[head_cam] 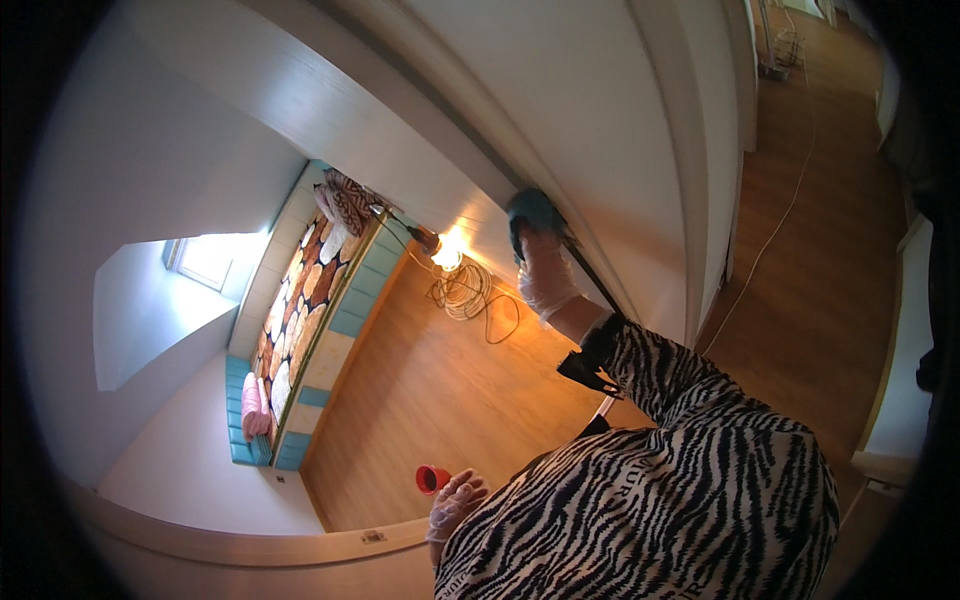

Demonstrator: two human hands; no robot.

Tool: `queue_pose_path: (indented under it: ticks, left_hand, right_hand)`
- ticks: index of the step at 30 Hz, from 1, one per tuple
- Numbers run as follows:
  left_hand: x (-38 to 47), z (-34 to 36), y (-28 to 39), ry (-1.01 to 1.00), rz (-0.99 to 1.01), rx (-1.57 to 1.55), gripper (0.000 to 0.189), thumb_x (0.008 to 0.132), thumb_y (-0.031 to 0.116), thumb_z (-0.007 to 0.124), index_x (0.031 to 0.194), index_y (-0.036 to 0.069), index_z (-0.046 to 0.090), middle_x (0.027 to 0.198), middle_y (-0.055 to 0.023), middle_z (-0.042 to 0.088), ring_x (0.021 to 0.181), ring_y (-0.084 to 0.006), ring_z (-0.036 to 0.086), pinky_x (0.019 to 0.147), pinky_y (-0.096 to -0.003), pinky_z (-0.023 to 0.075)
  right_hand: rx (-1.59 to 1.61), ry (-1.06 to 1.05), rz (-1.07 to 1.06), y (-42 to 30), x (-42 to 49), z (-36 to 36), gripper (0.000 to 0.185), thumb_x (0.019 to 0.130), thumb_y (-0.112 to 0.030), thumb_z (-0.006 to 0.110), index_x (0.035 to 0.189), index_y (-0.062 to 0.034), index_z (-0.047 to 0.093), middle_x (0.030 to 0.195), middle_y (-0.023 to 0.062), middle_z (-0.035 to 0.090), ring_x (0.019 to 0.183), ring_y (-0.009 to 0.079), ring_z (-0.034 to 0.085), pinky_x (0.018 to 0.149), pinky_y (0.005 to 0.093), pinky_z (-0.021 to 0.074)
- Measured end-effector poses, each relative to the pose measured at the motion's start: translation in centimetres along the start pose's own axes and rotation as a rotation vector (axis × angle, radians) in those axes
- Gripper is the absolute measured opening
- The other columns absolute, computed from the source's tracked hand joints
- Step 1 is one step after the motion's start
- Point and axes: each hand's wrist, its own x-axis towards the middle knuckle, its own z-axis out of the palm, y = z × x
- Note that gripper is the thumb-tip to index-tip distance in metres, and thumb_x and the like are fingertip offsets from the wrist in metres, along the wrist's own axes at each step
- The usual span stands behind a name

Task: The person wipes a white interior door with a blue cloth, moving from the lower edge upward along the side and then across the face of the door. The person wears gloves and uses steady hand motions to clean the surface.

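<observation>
My right hand (pixel 550 279), in a clear plastic glove, holds a dark teal cloth (pixel 535 216) against the white door or door frame (pixel 600 127), at a dark narrow gap. My left hand (pixel 457 501), also gloved, is low beside my body with its fingers partly bent. Right beside it shows a red cup-like container (pixel 431 479), its dark opening towards me; I cannot tell whether the hand touches it or the container stands on the floor beyond. A black strap with a clip hangs at my right wrist.
A lit bare bulb (pixel 448 255) and coiled cable (pixel 463 291) are by the wall. Beyond stands a low bed (pixel 300 315) with a pebble-pattern cover, under a skylight (pixel 206 260). A pale cord (pixel 780 217) runs along the wooden hallway floor (pixel 832 247).
</observation>
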Motion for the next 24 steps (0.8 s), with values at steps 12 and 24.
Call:
queue_pose_path:
  ticks: [12,24]
  left_hand:
    - [-0.3,1.6,-0.5,0.022,-0.012,0.010,0.040,0.100,0.014,0.065,0.139,0.007,0.057,0.123,-0.0122,0.069,0.106,-0.0280,0.069,0.092,-0.0415,0.0577]
    - [0.9,0.6,0.1,-0.008,0.017,0.034,0.043,0.102,0.017,0.063,0.142,0.006,0.054,0.126,-0.0129,0.067,0.107,-0.0278,0.068,0.092,-0.0414,0.0570]
  right_hand:
    - [-0.021,0.154,-0.262,-2.1,0.0,-1.5,0.060,0.078,0.002,0.062,0.135,-0.0094,0.051,0.135,0.0189,0.055,0.127,0.0437,0.052,0.098,0.0492,0.0528]
    - [-0.050,-0.011,-0.062,1.5,-1.5,-0.4,0.059,0.078,0.004,0.061,0.135,-0.0029,0.049,0.137,0.0259,0.052,0.134,0.0466,0.044,0.112,0.0511,0.0410]
